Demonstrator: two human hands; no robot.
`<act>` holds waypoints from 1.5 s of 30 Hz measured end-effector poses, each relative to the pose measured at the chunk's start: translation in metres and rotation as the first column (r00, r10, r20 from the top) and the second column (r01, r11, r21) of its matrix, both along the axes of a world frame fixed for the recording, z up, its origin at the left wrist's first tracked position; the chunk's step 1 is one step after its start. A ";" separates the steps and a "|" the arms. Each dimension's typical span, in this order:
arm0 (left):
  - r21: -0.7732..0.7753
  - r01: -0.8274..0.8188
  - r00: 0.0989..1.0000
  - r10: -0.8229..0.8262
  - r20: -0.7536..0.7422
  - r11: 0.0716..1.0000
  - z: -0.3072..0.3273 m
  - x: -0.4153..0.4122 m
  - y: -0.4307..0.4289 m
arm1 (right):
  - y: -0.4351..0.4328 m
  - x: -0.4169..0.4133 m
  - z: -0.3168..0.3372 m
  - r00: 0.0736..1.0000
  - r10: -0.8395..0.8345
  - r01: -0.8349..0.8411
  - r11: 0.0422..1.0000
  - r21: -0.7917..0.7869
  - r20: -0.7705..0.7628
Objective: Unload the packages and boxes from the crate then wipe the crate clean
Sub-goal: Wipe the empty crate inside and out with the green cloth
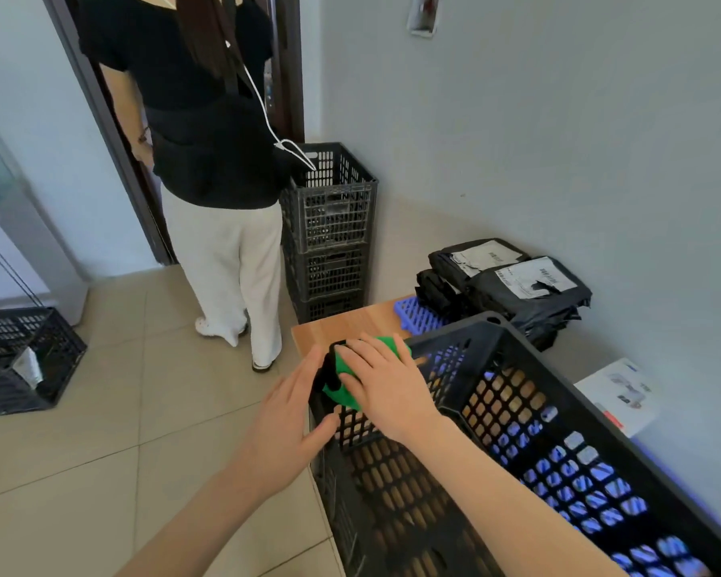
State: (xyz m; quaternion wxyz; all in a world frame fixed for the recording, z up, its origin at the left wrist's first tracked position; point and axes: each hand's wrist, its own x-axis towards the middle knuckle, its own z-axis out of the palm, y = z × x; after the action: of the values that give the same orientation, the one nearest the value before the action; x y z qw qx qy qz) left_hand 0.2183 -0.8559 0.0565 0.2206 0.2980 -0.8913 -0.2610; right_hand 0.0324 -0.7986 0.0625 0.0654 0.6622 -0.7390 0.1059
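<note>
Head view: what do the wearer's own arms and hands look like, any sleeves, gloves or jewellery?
Both arms are bare right to the frame's edge, with no sleeve in sight. The left hand and the right hand are ungloved. No ring, watch, bracelet, cable or marking shows on the sides facing the camera.

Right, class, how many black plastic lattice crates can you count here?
5 black crates: three stacked beside the doorway, one at left on the tiled floor, one in front on the wooden table. The table hides the stack's base, so more may sit there.
</note>
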 end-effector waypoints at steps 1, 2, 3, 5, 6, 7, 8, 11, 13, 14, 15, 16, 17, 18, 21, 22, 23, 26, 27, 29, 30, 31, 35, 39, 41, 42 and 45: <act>0.010 0.015 1.000 -0.015 0.005 1.000 0.000 0.000 0.000 | 0.000 -0.007 0.001 1.000 -0.009 0.009 1.000 0.016 -0.015; 0.020 0.020 1.000 -0.020 0.010 1.000 0.001 0.001 0.000 | 0.001 -0.015 0.001 0.999 -0.029 0.030 0.999 0.032 -0.024; 0.024 0.017 1.000 -0.017 0.017 1.000 0.001 0.001 -0.001 | 0.001 -0.024 0.002 0.998 -0.055 0.056 0.997 0.050 -0.031; 0.015 0.014 0.999 -0.015 0.035 1.000 0.002 0.002 -0.003 | 0.006 -0.047 0.003 0.993 -0.095 0.101 0.991 0.091 -0.071; 0.007 0.019 0.999 -0.020 0.042 1.000 0.002 0.002 -0.003 | 0.010 -0.060 0.003 0.988 -0.110 0.122 0.986 0.112 -0.107; 0.002 0.026 0.999 -0.026 0.045 1.000 0.003 0.002 -0.004 | 0.013 -0.074 0.004 0.981 -0.128 0.147 0.980 0.131 -0.145; 0.002 0.033 0.998 -0.033 0.044 0.999 0.003 0.001 -0.004 | 0.016 -0.087 0.005 0.973 -0.151 0.178 0.973 0.149 -0.175; -0.004 0.066 0.996 -0.066 0.051 0.998 0.006 -0.005 -0.007 | 0.024 -0.126 0.009 0.943 -0.237 0.280 0.944 0.176 -0.232; -0.033 0.107 0.993 -0.105 0.052 0.994 0.009 -0.011 -0.009 | 0.031 -0.147 0.012 0.913 -0.317 0.367 0.914 0.173 -0.258; -0.056 0.127 0.991 -0.124 0.052 0.990 0.010 -0.015 -0.010 | 0.034 -0.154 0.014 0.893 -0.362 0.414 0.895 0.169 -0.267; -0.089 0.148 0.988 -0.143 0.059 0.985 0.010 -0.020 -0.011 | 0.037 -0.160 0.015 0.871 -0.410 0.462 0.872 0.164 -0.270; -0.123 0.163 0.985 -0.155 0.073 0.979 0.010 -0.024 -0.012 | 0.039 -0.163 0.016 0.851 -0.458 0.505 0.847 0.163 -0.256; -0.150 0.173 0.983 -0.161 0.087 0.973 0.010 -0.030 -0.012 | 0.040 -0.164 0.016 0.833 -0.506 0.544 0.822 0.167 -0.224; -0.166 0.183 0.981 -0.170 0.094 0.969 0.010 -0.037 -0.013 | 0.042 -0.164 0.018 0.813 -0.550 0.579 0.796 0.174 -0.190; -0.182 0.222 0.974 -0.210 0.083 0.958 0.012 -0.063 -0.013 | 0.053 -0.160 0.022 0.767 -0.622 0.641 0.749 0.167 -0.156; -0.180 0.244 0.969 -0.232 0.084 0.953 0.012 -0.074 -0.013 | 0.060 -0.159 0.023 0.758 -0.632 0.652 0.741 0.161 -0.161; -0.181 0.269 0.963 -0.257 0.087 0.946 0.012 -0.084 -0.013 | 0.069 -0.157 0.025 0.750 -0.642 0.661 0.734 0.154 -0.160; -0.197 0.350 0.935 -0.327 0.140 0.916 0.011 -0.120 -0.011 | 0.098 -0.151 0.025 0.711 -0.683 0.703 0.699 0.133 -0.167; -0.212 0.383 0.921 -0.354 0.163 0.899 0.010 -0.133 -0.009 | 0.107 -0.148 0.024 0.695 -0.697 0.718 0.683 0.131 -0.176; -0.252 0.451 0.889 -0.407 0.209 0.856 0.008 -0.158 -0.006 | 0.124 -0.142 0.021 0.671 -0.722 0.742 0.658 0.133 -0.171; -0.262 0.479 0.875 -0.429 0.224 0.838 0.007 -0.171 -0.006 | 0.133 -0.139 0.020 0.657 -0.737 0.754 0.642 0.139 -0.162; -0.260 0.499 0.863 -0.451 0.227 0.826 0.007 -0.183 -0.007 | 0.143 -0.137 0.019 0.641 -0.750 0.768 0.624 0.144 -0.163; -0.285 0.557 0.830 -0.514 0.215 0.780 0.008 -0.224 -0.014 | 0.183 -0.124 0.014 0.561 -0.814 0.827 0.543 0.148 -0.150; -0.278 0.588 0.808 -0.542 0.229 0.759 0.003 -0.245 -0.024 | 0.207 -0.111 0.016 0.495 -0.858 0.868 0.483 0.115 -0.136; -0.266 0.605 0.796 -0.560 0.231 0.751 -0.001 -0.245 -0.028 | 0.215 -0.103 0.016 0.450 -0.879 0.892 0.435 0.120 -0.157; -0.261 0.613 0.790 -0.571 0.224 0.746 -0.003 -0.245 -0.029 | 0.217 -0.099 0.015 0.424 -0.889 0.905 0.408 0.120 -0.172; -0.190 0.638 0.770 -0.615 0.172 0.746 -0.003 -0.246 -0.032 | 0.210 -0.092 0.016 0.346 -0.919 0.937 0.325 0.132 -0.190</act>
State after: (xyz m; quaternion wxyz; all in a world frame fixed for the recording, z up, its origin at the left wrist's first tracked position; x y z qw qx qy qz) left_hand -0.0276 -0.8880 0.0531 0.1100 -0.0348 -0.9737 -0.1965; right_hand -0.0599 -0.5882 0.0787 0.0709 0.1280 -0.9875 -0.0586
